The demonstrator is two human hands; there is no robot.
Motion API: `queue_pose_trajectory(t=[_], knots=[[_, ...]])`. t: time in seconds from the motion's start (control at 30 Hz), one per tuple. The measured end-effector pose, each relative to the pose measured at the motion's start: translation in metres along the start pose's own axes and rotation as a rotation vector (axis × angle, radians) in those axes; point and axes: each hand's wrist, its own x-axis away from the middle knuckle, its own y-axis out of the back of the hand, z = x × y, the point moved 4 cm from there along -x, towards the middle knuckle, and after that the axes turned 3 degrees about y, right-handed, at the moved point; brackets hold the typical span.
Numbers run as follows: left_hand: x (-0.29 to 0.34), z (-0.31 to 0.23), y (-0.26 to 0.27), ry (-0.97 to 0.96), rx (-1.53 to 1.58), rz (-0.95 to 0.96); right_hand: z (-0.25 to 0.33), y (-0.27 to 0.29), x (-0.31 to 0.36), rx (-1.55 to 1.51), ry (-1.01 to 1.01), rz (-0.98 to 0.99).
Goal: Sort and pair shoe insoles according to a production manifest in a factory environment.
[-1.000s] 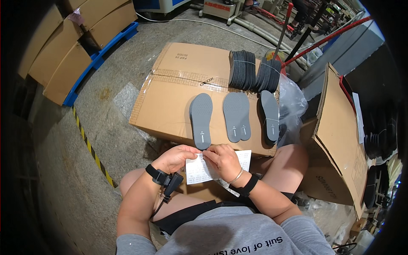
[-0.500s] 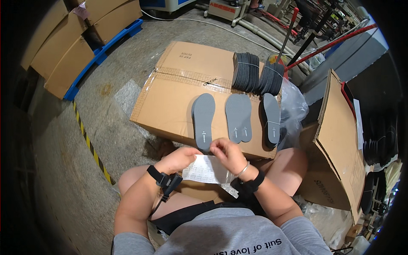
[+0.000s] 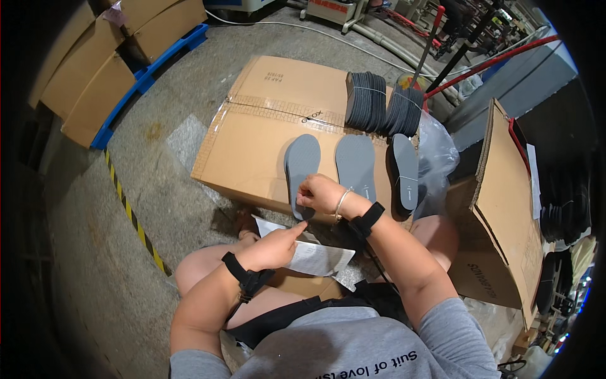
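Observation:
My left hand (image 3: 276, 247) grips a white sheet of printed labels (image 3: 319, 259) above my lap, index finger stretched toward the insole's heel. Curled fingers of my right hand (image 3: 320, 194) press down at the heel end of the leftmost grey insole (image 3: 304, 155); whatever they pinch is hidden. That insole lies on another at the front edge of a large cardboard box (image 3: 252, 142). To its right are overlapping grey insoles (image 3: 355, 158), partly behind my right wrist, then a bound bundle of insoles (image 3: 405, 170).
Two tied stacks of dark insoles (image 3: 366, 101) stand at the box's far right corner. An open carton (image 3: 505, 215) is on the right, with clear plastic (image 3: 437, 151) beside the box. Cartons on a blue pallet (image 3: 120, 117) stand far left. Yellow-black tape (image 3: 129, 211) marks the floor.
My right hand has moved forward from the label sheet onto the leftmost insole's heel. The left hand keeps the sheet, now tilted, and its index finger has stretched out.

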Motion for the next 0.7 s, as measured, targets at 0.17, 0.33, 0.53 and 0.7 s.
queue_pose_trajectory(t=[0.17,0.33,0.53,0.7], knots=[[0.001,-0.003,0.004,0.029,0.015,0.037,0.003,-0.002,-0.004,0.034,-0.075,0.072],[0.001,-0.007,0.005,0.054,0.024,0.015,0.001,-0.002,-0.009,0.091,-0.045,0.090],[0.001,-0.008,0.006,-0.012,0.020,-0.011,0.001,-0.005,-0.009,0.168,0.008,0.039],[0.002,-0.009,0.008,-0.053,0.027,-0.025,0.004,-0.006,-0.004,0.221,0.082,-0.112]])
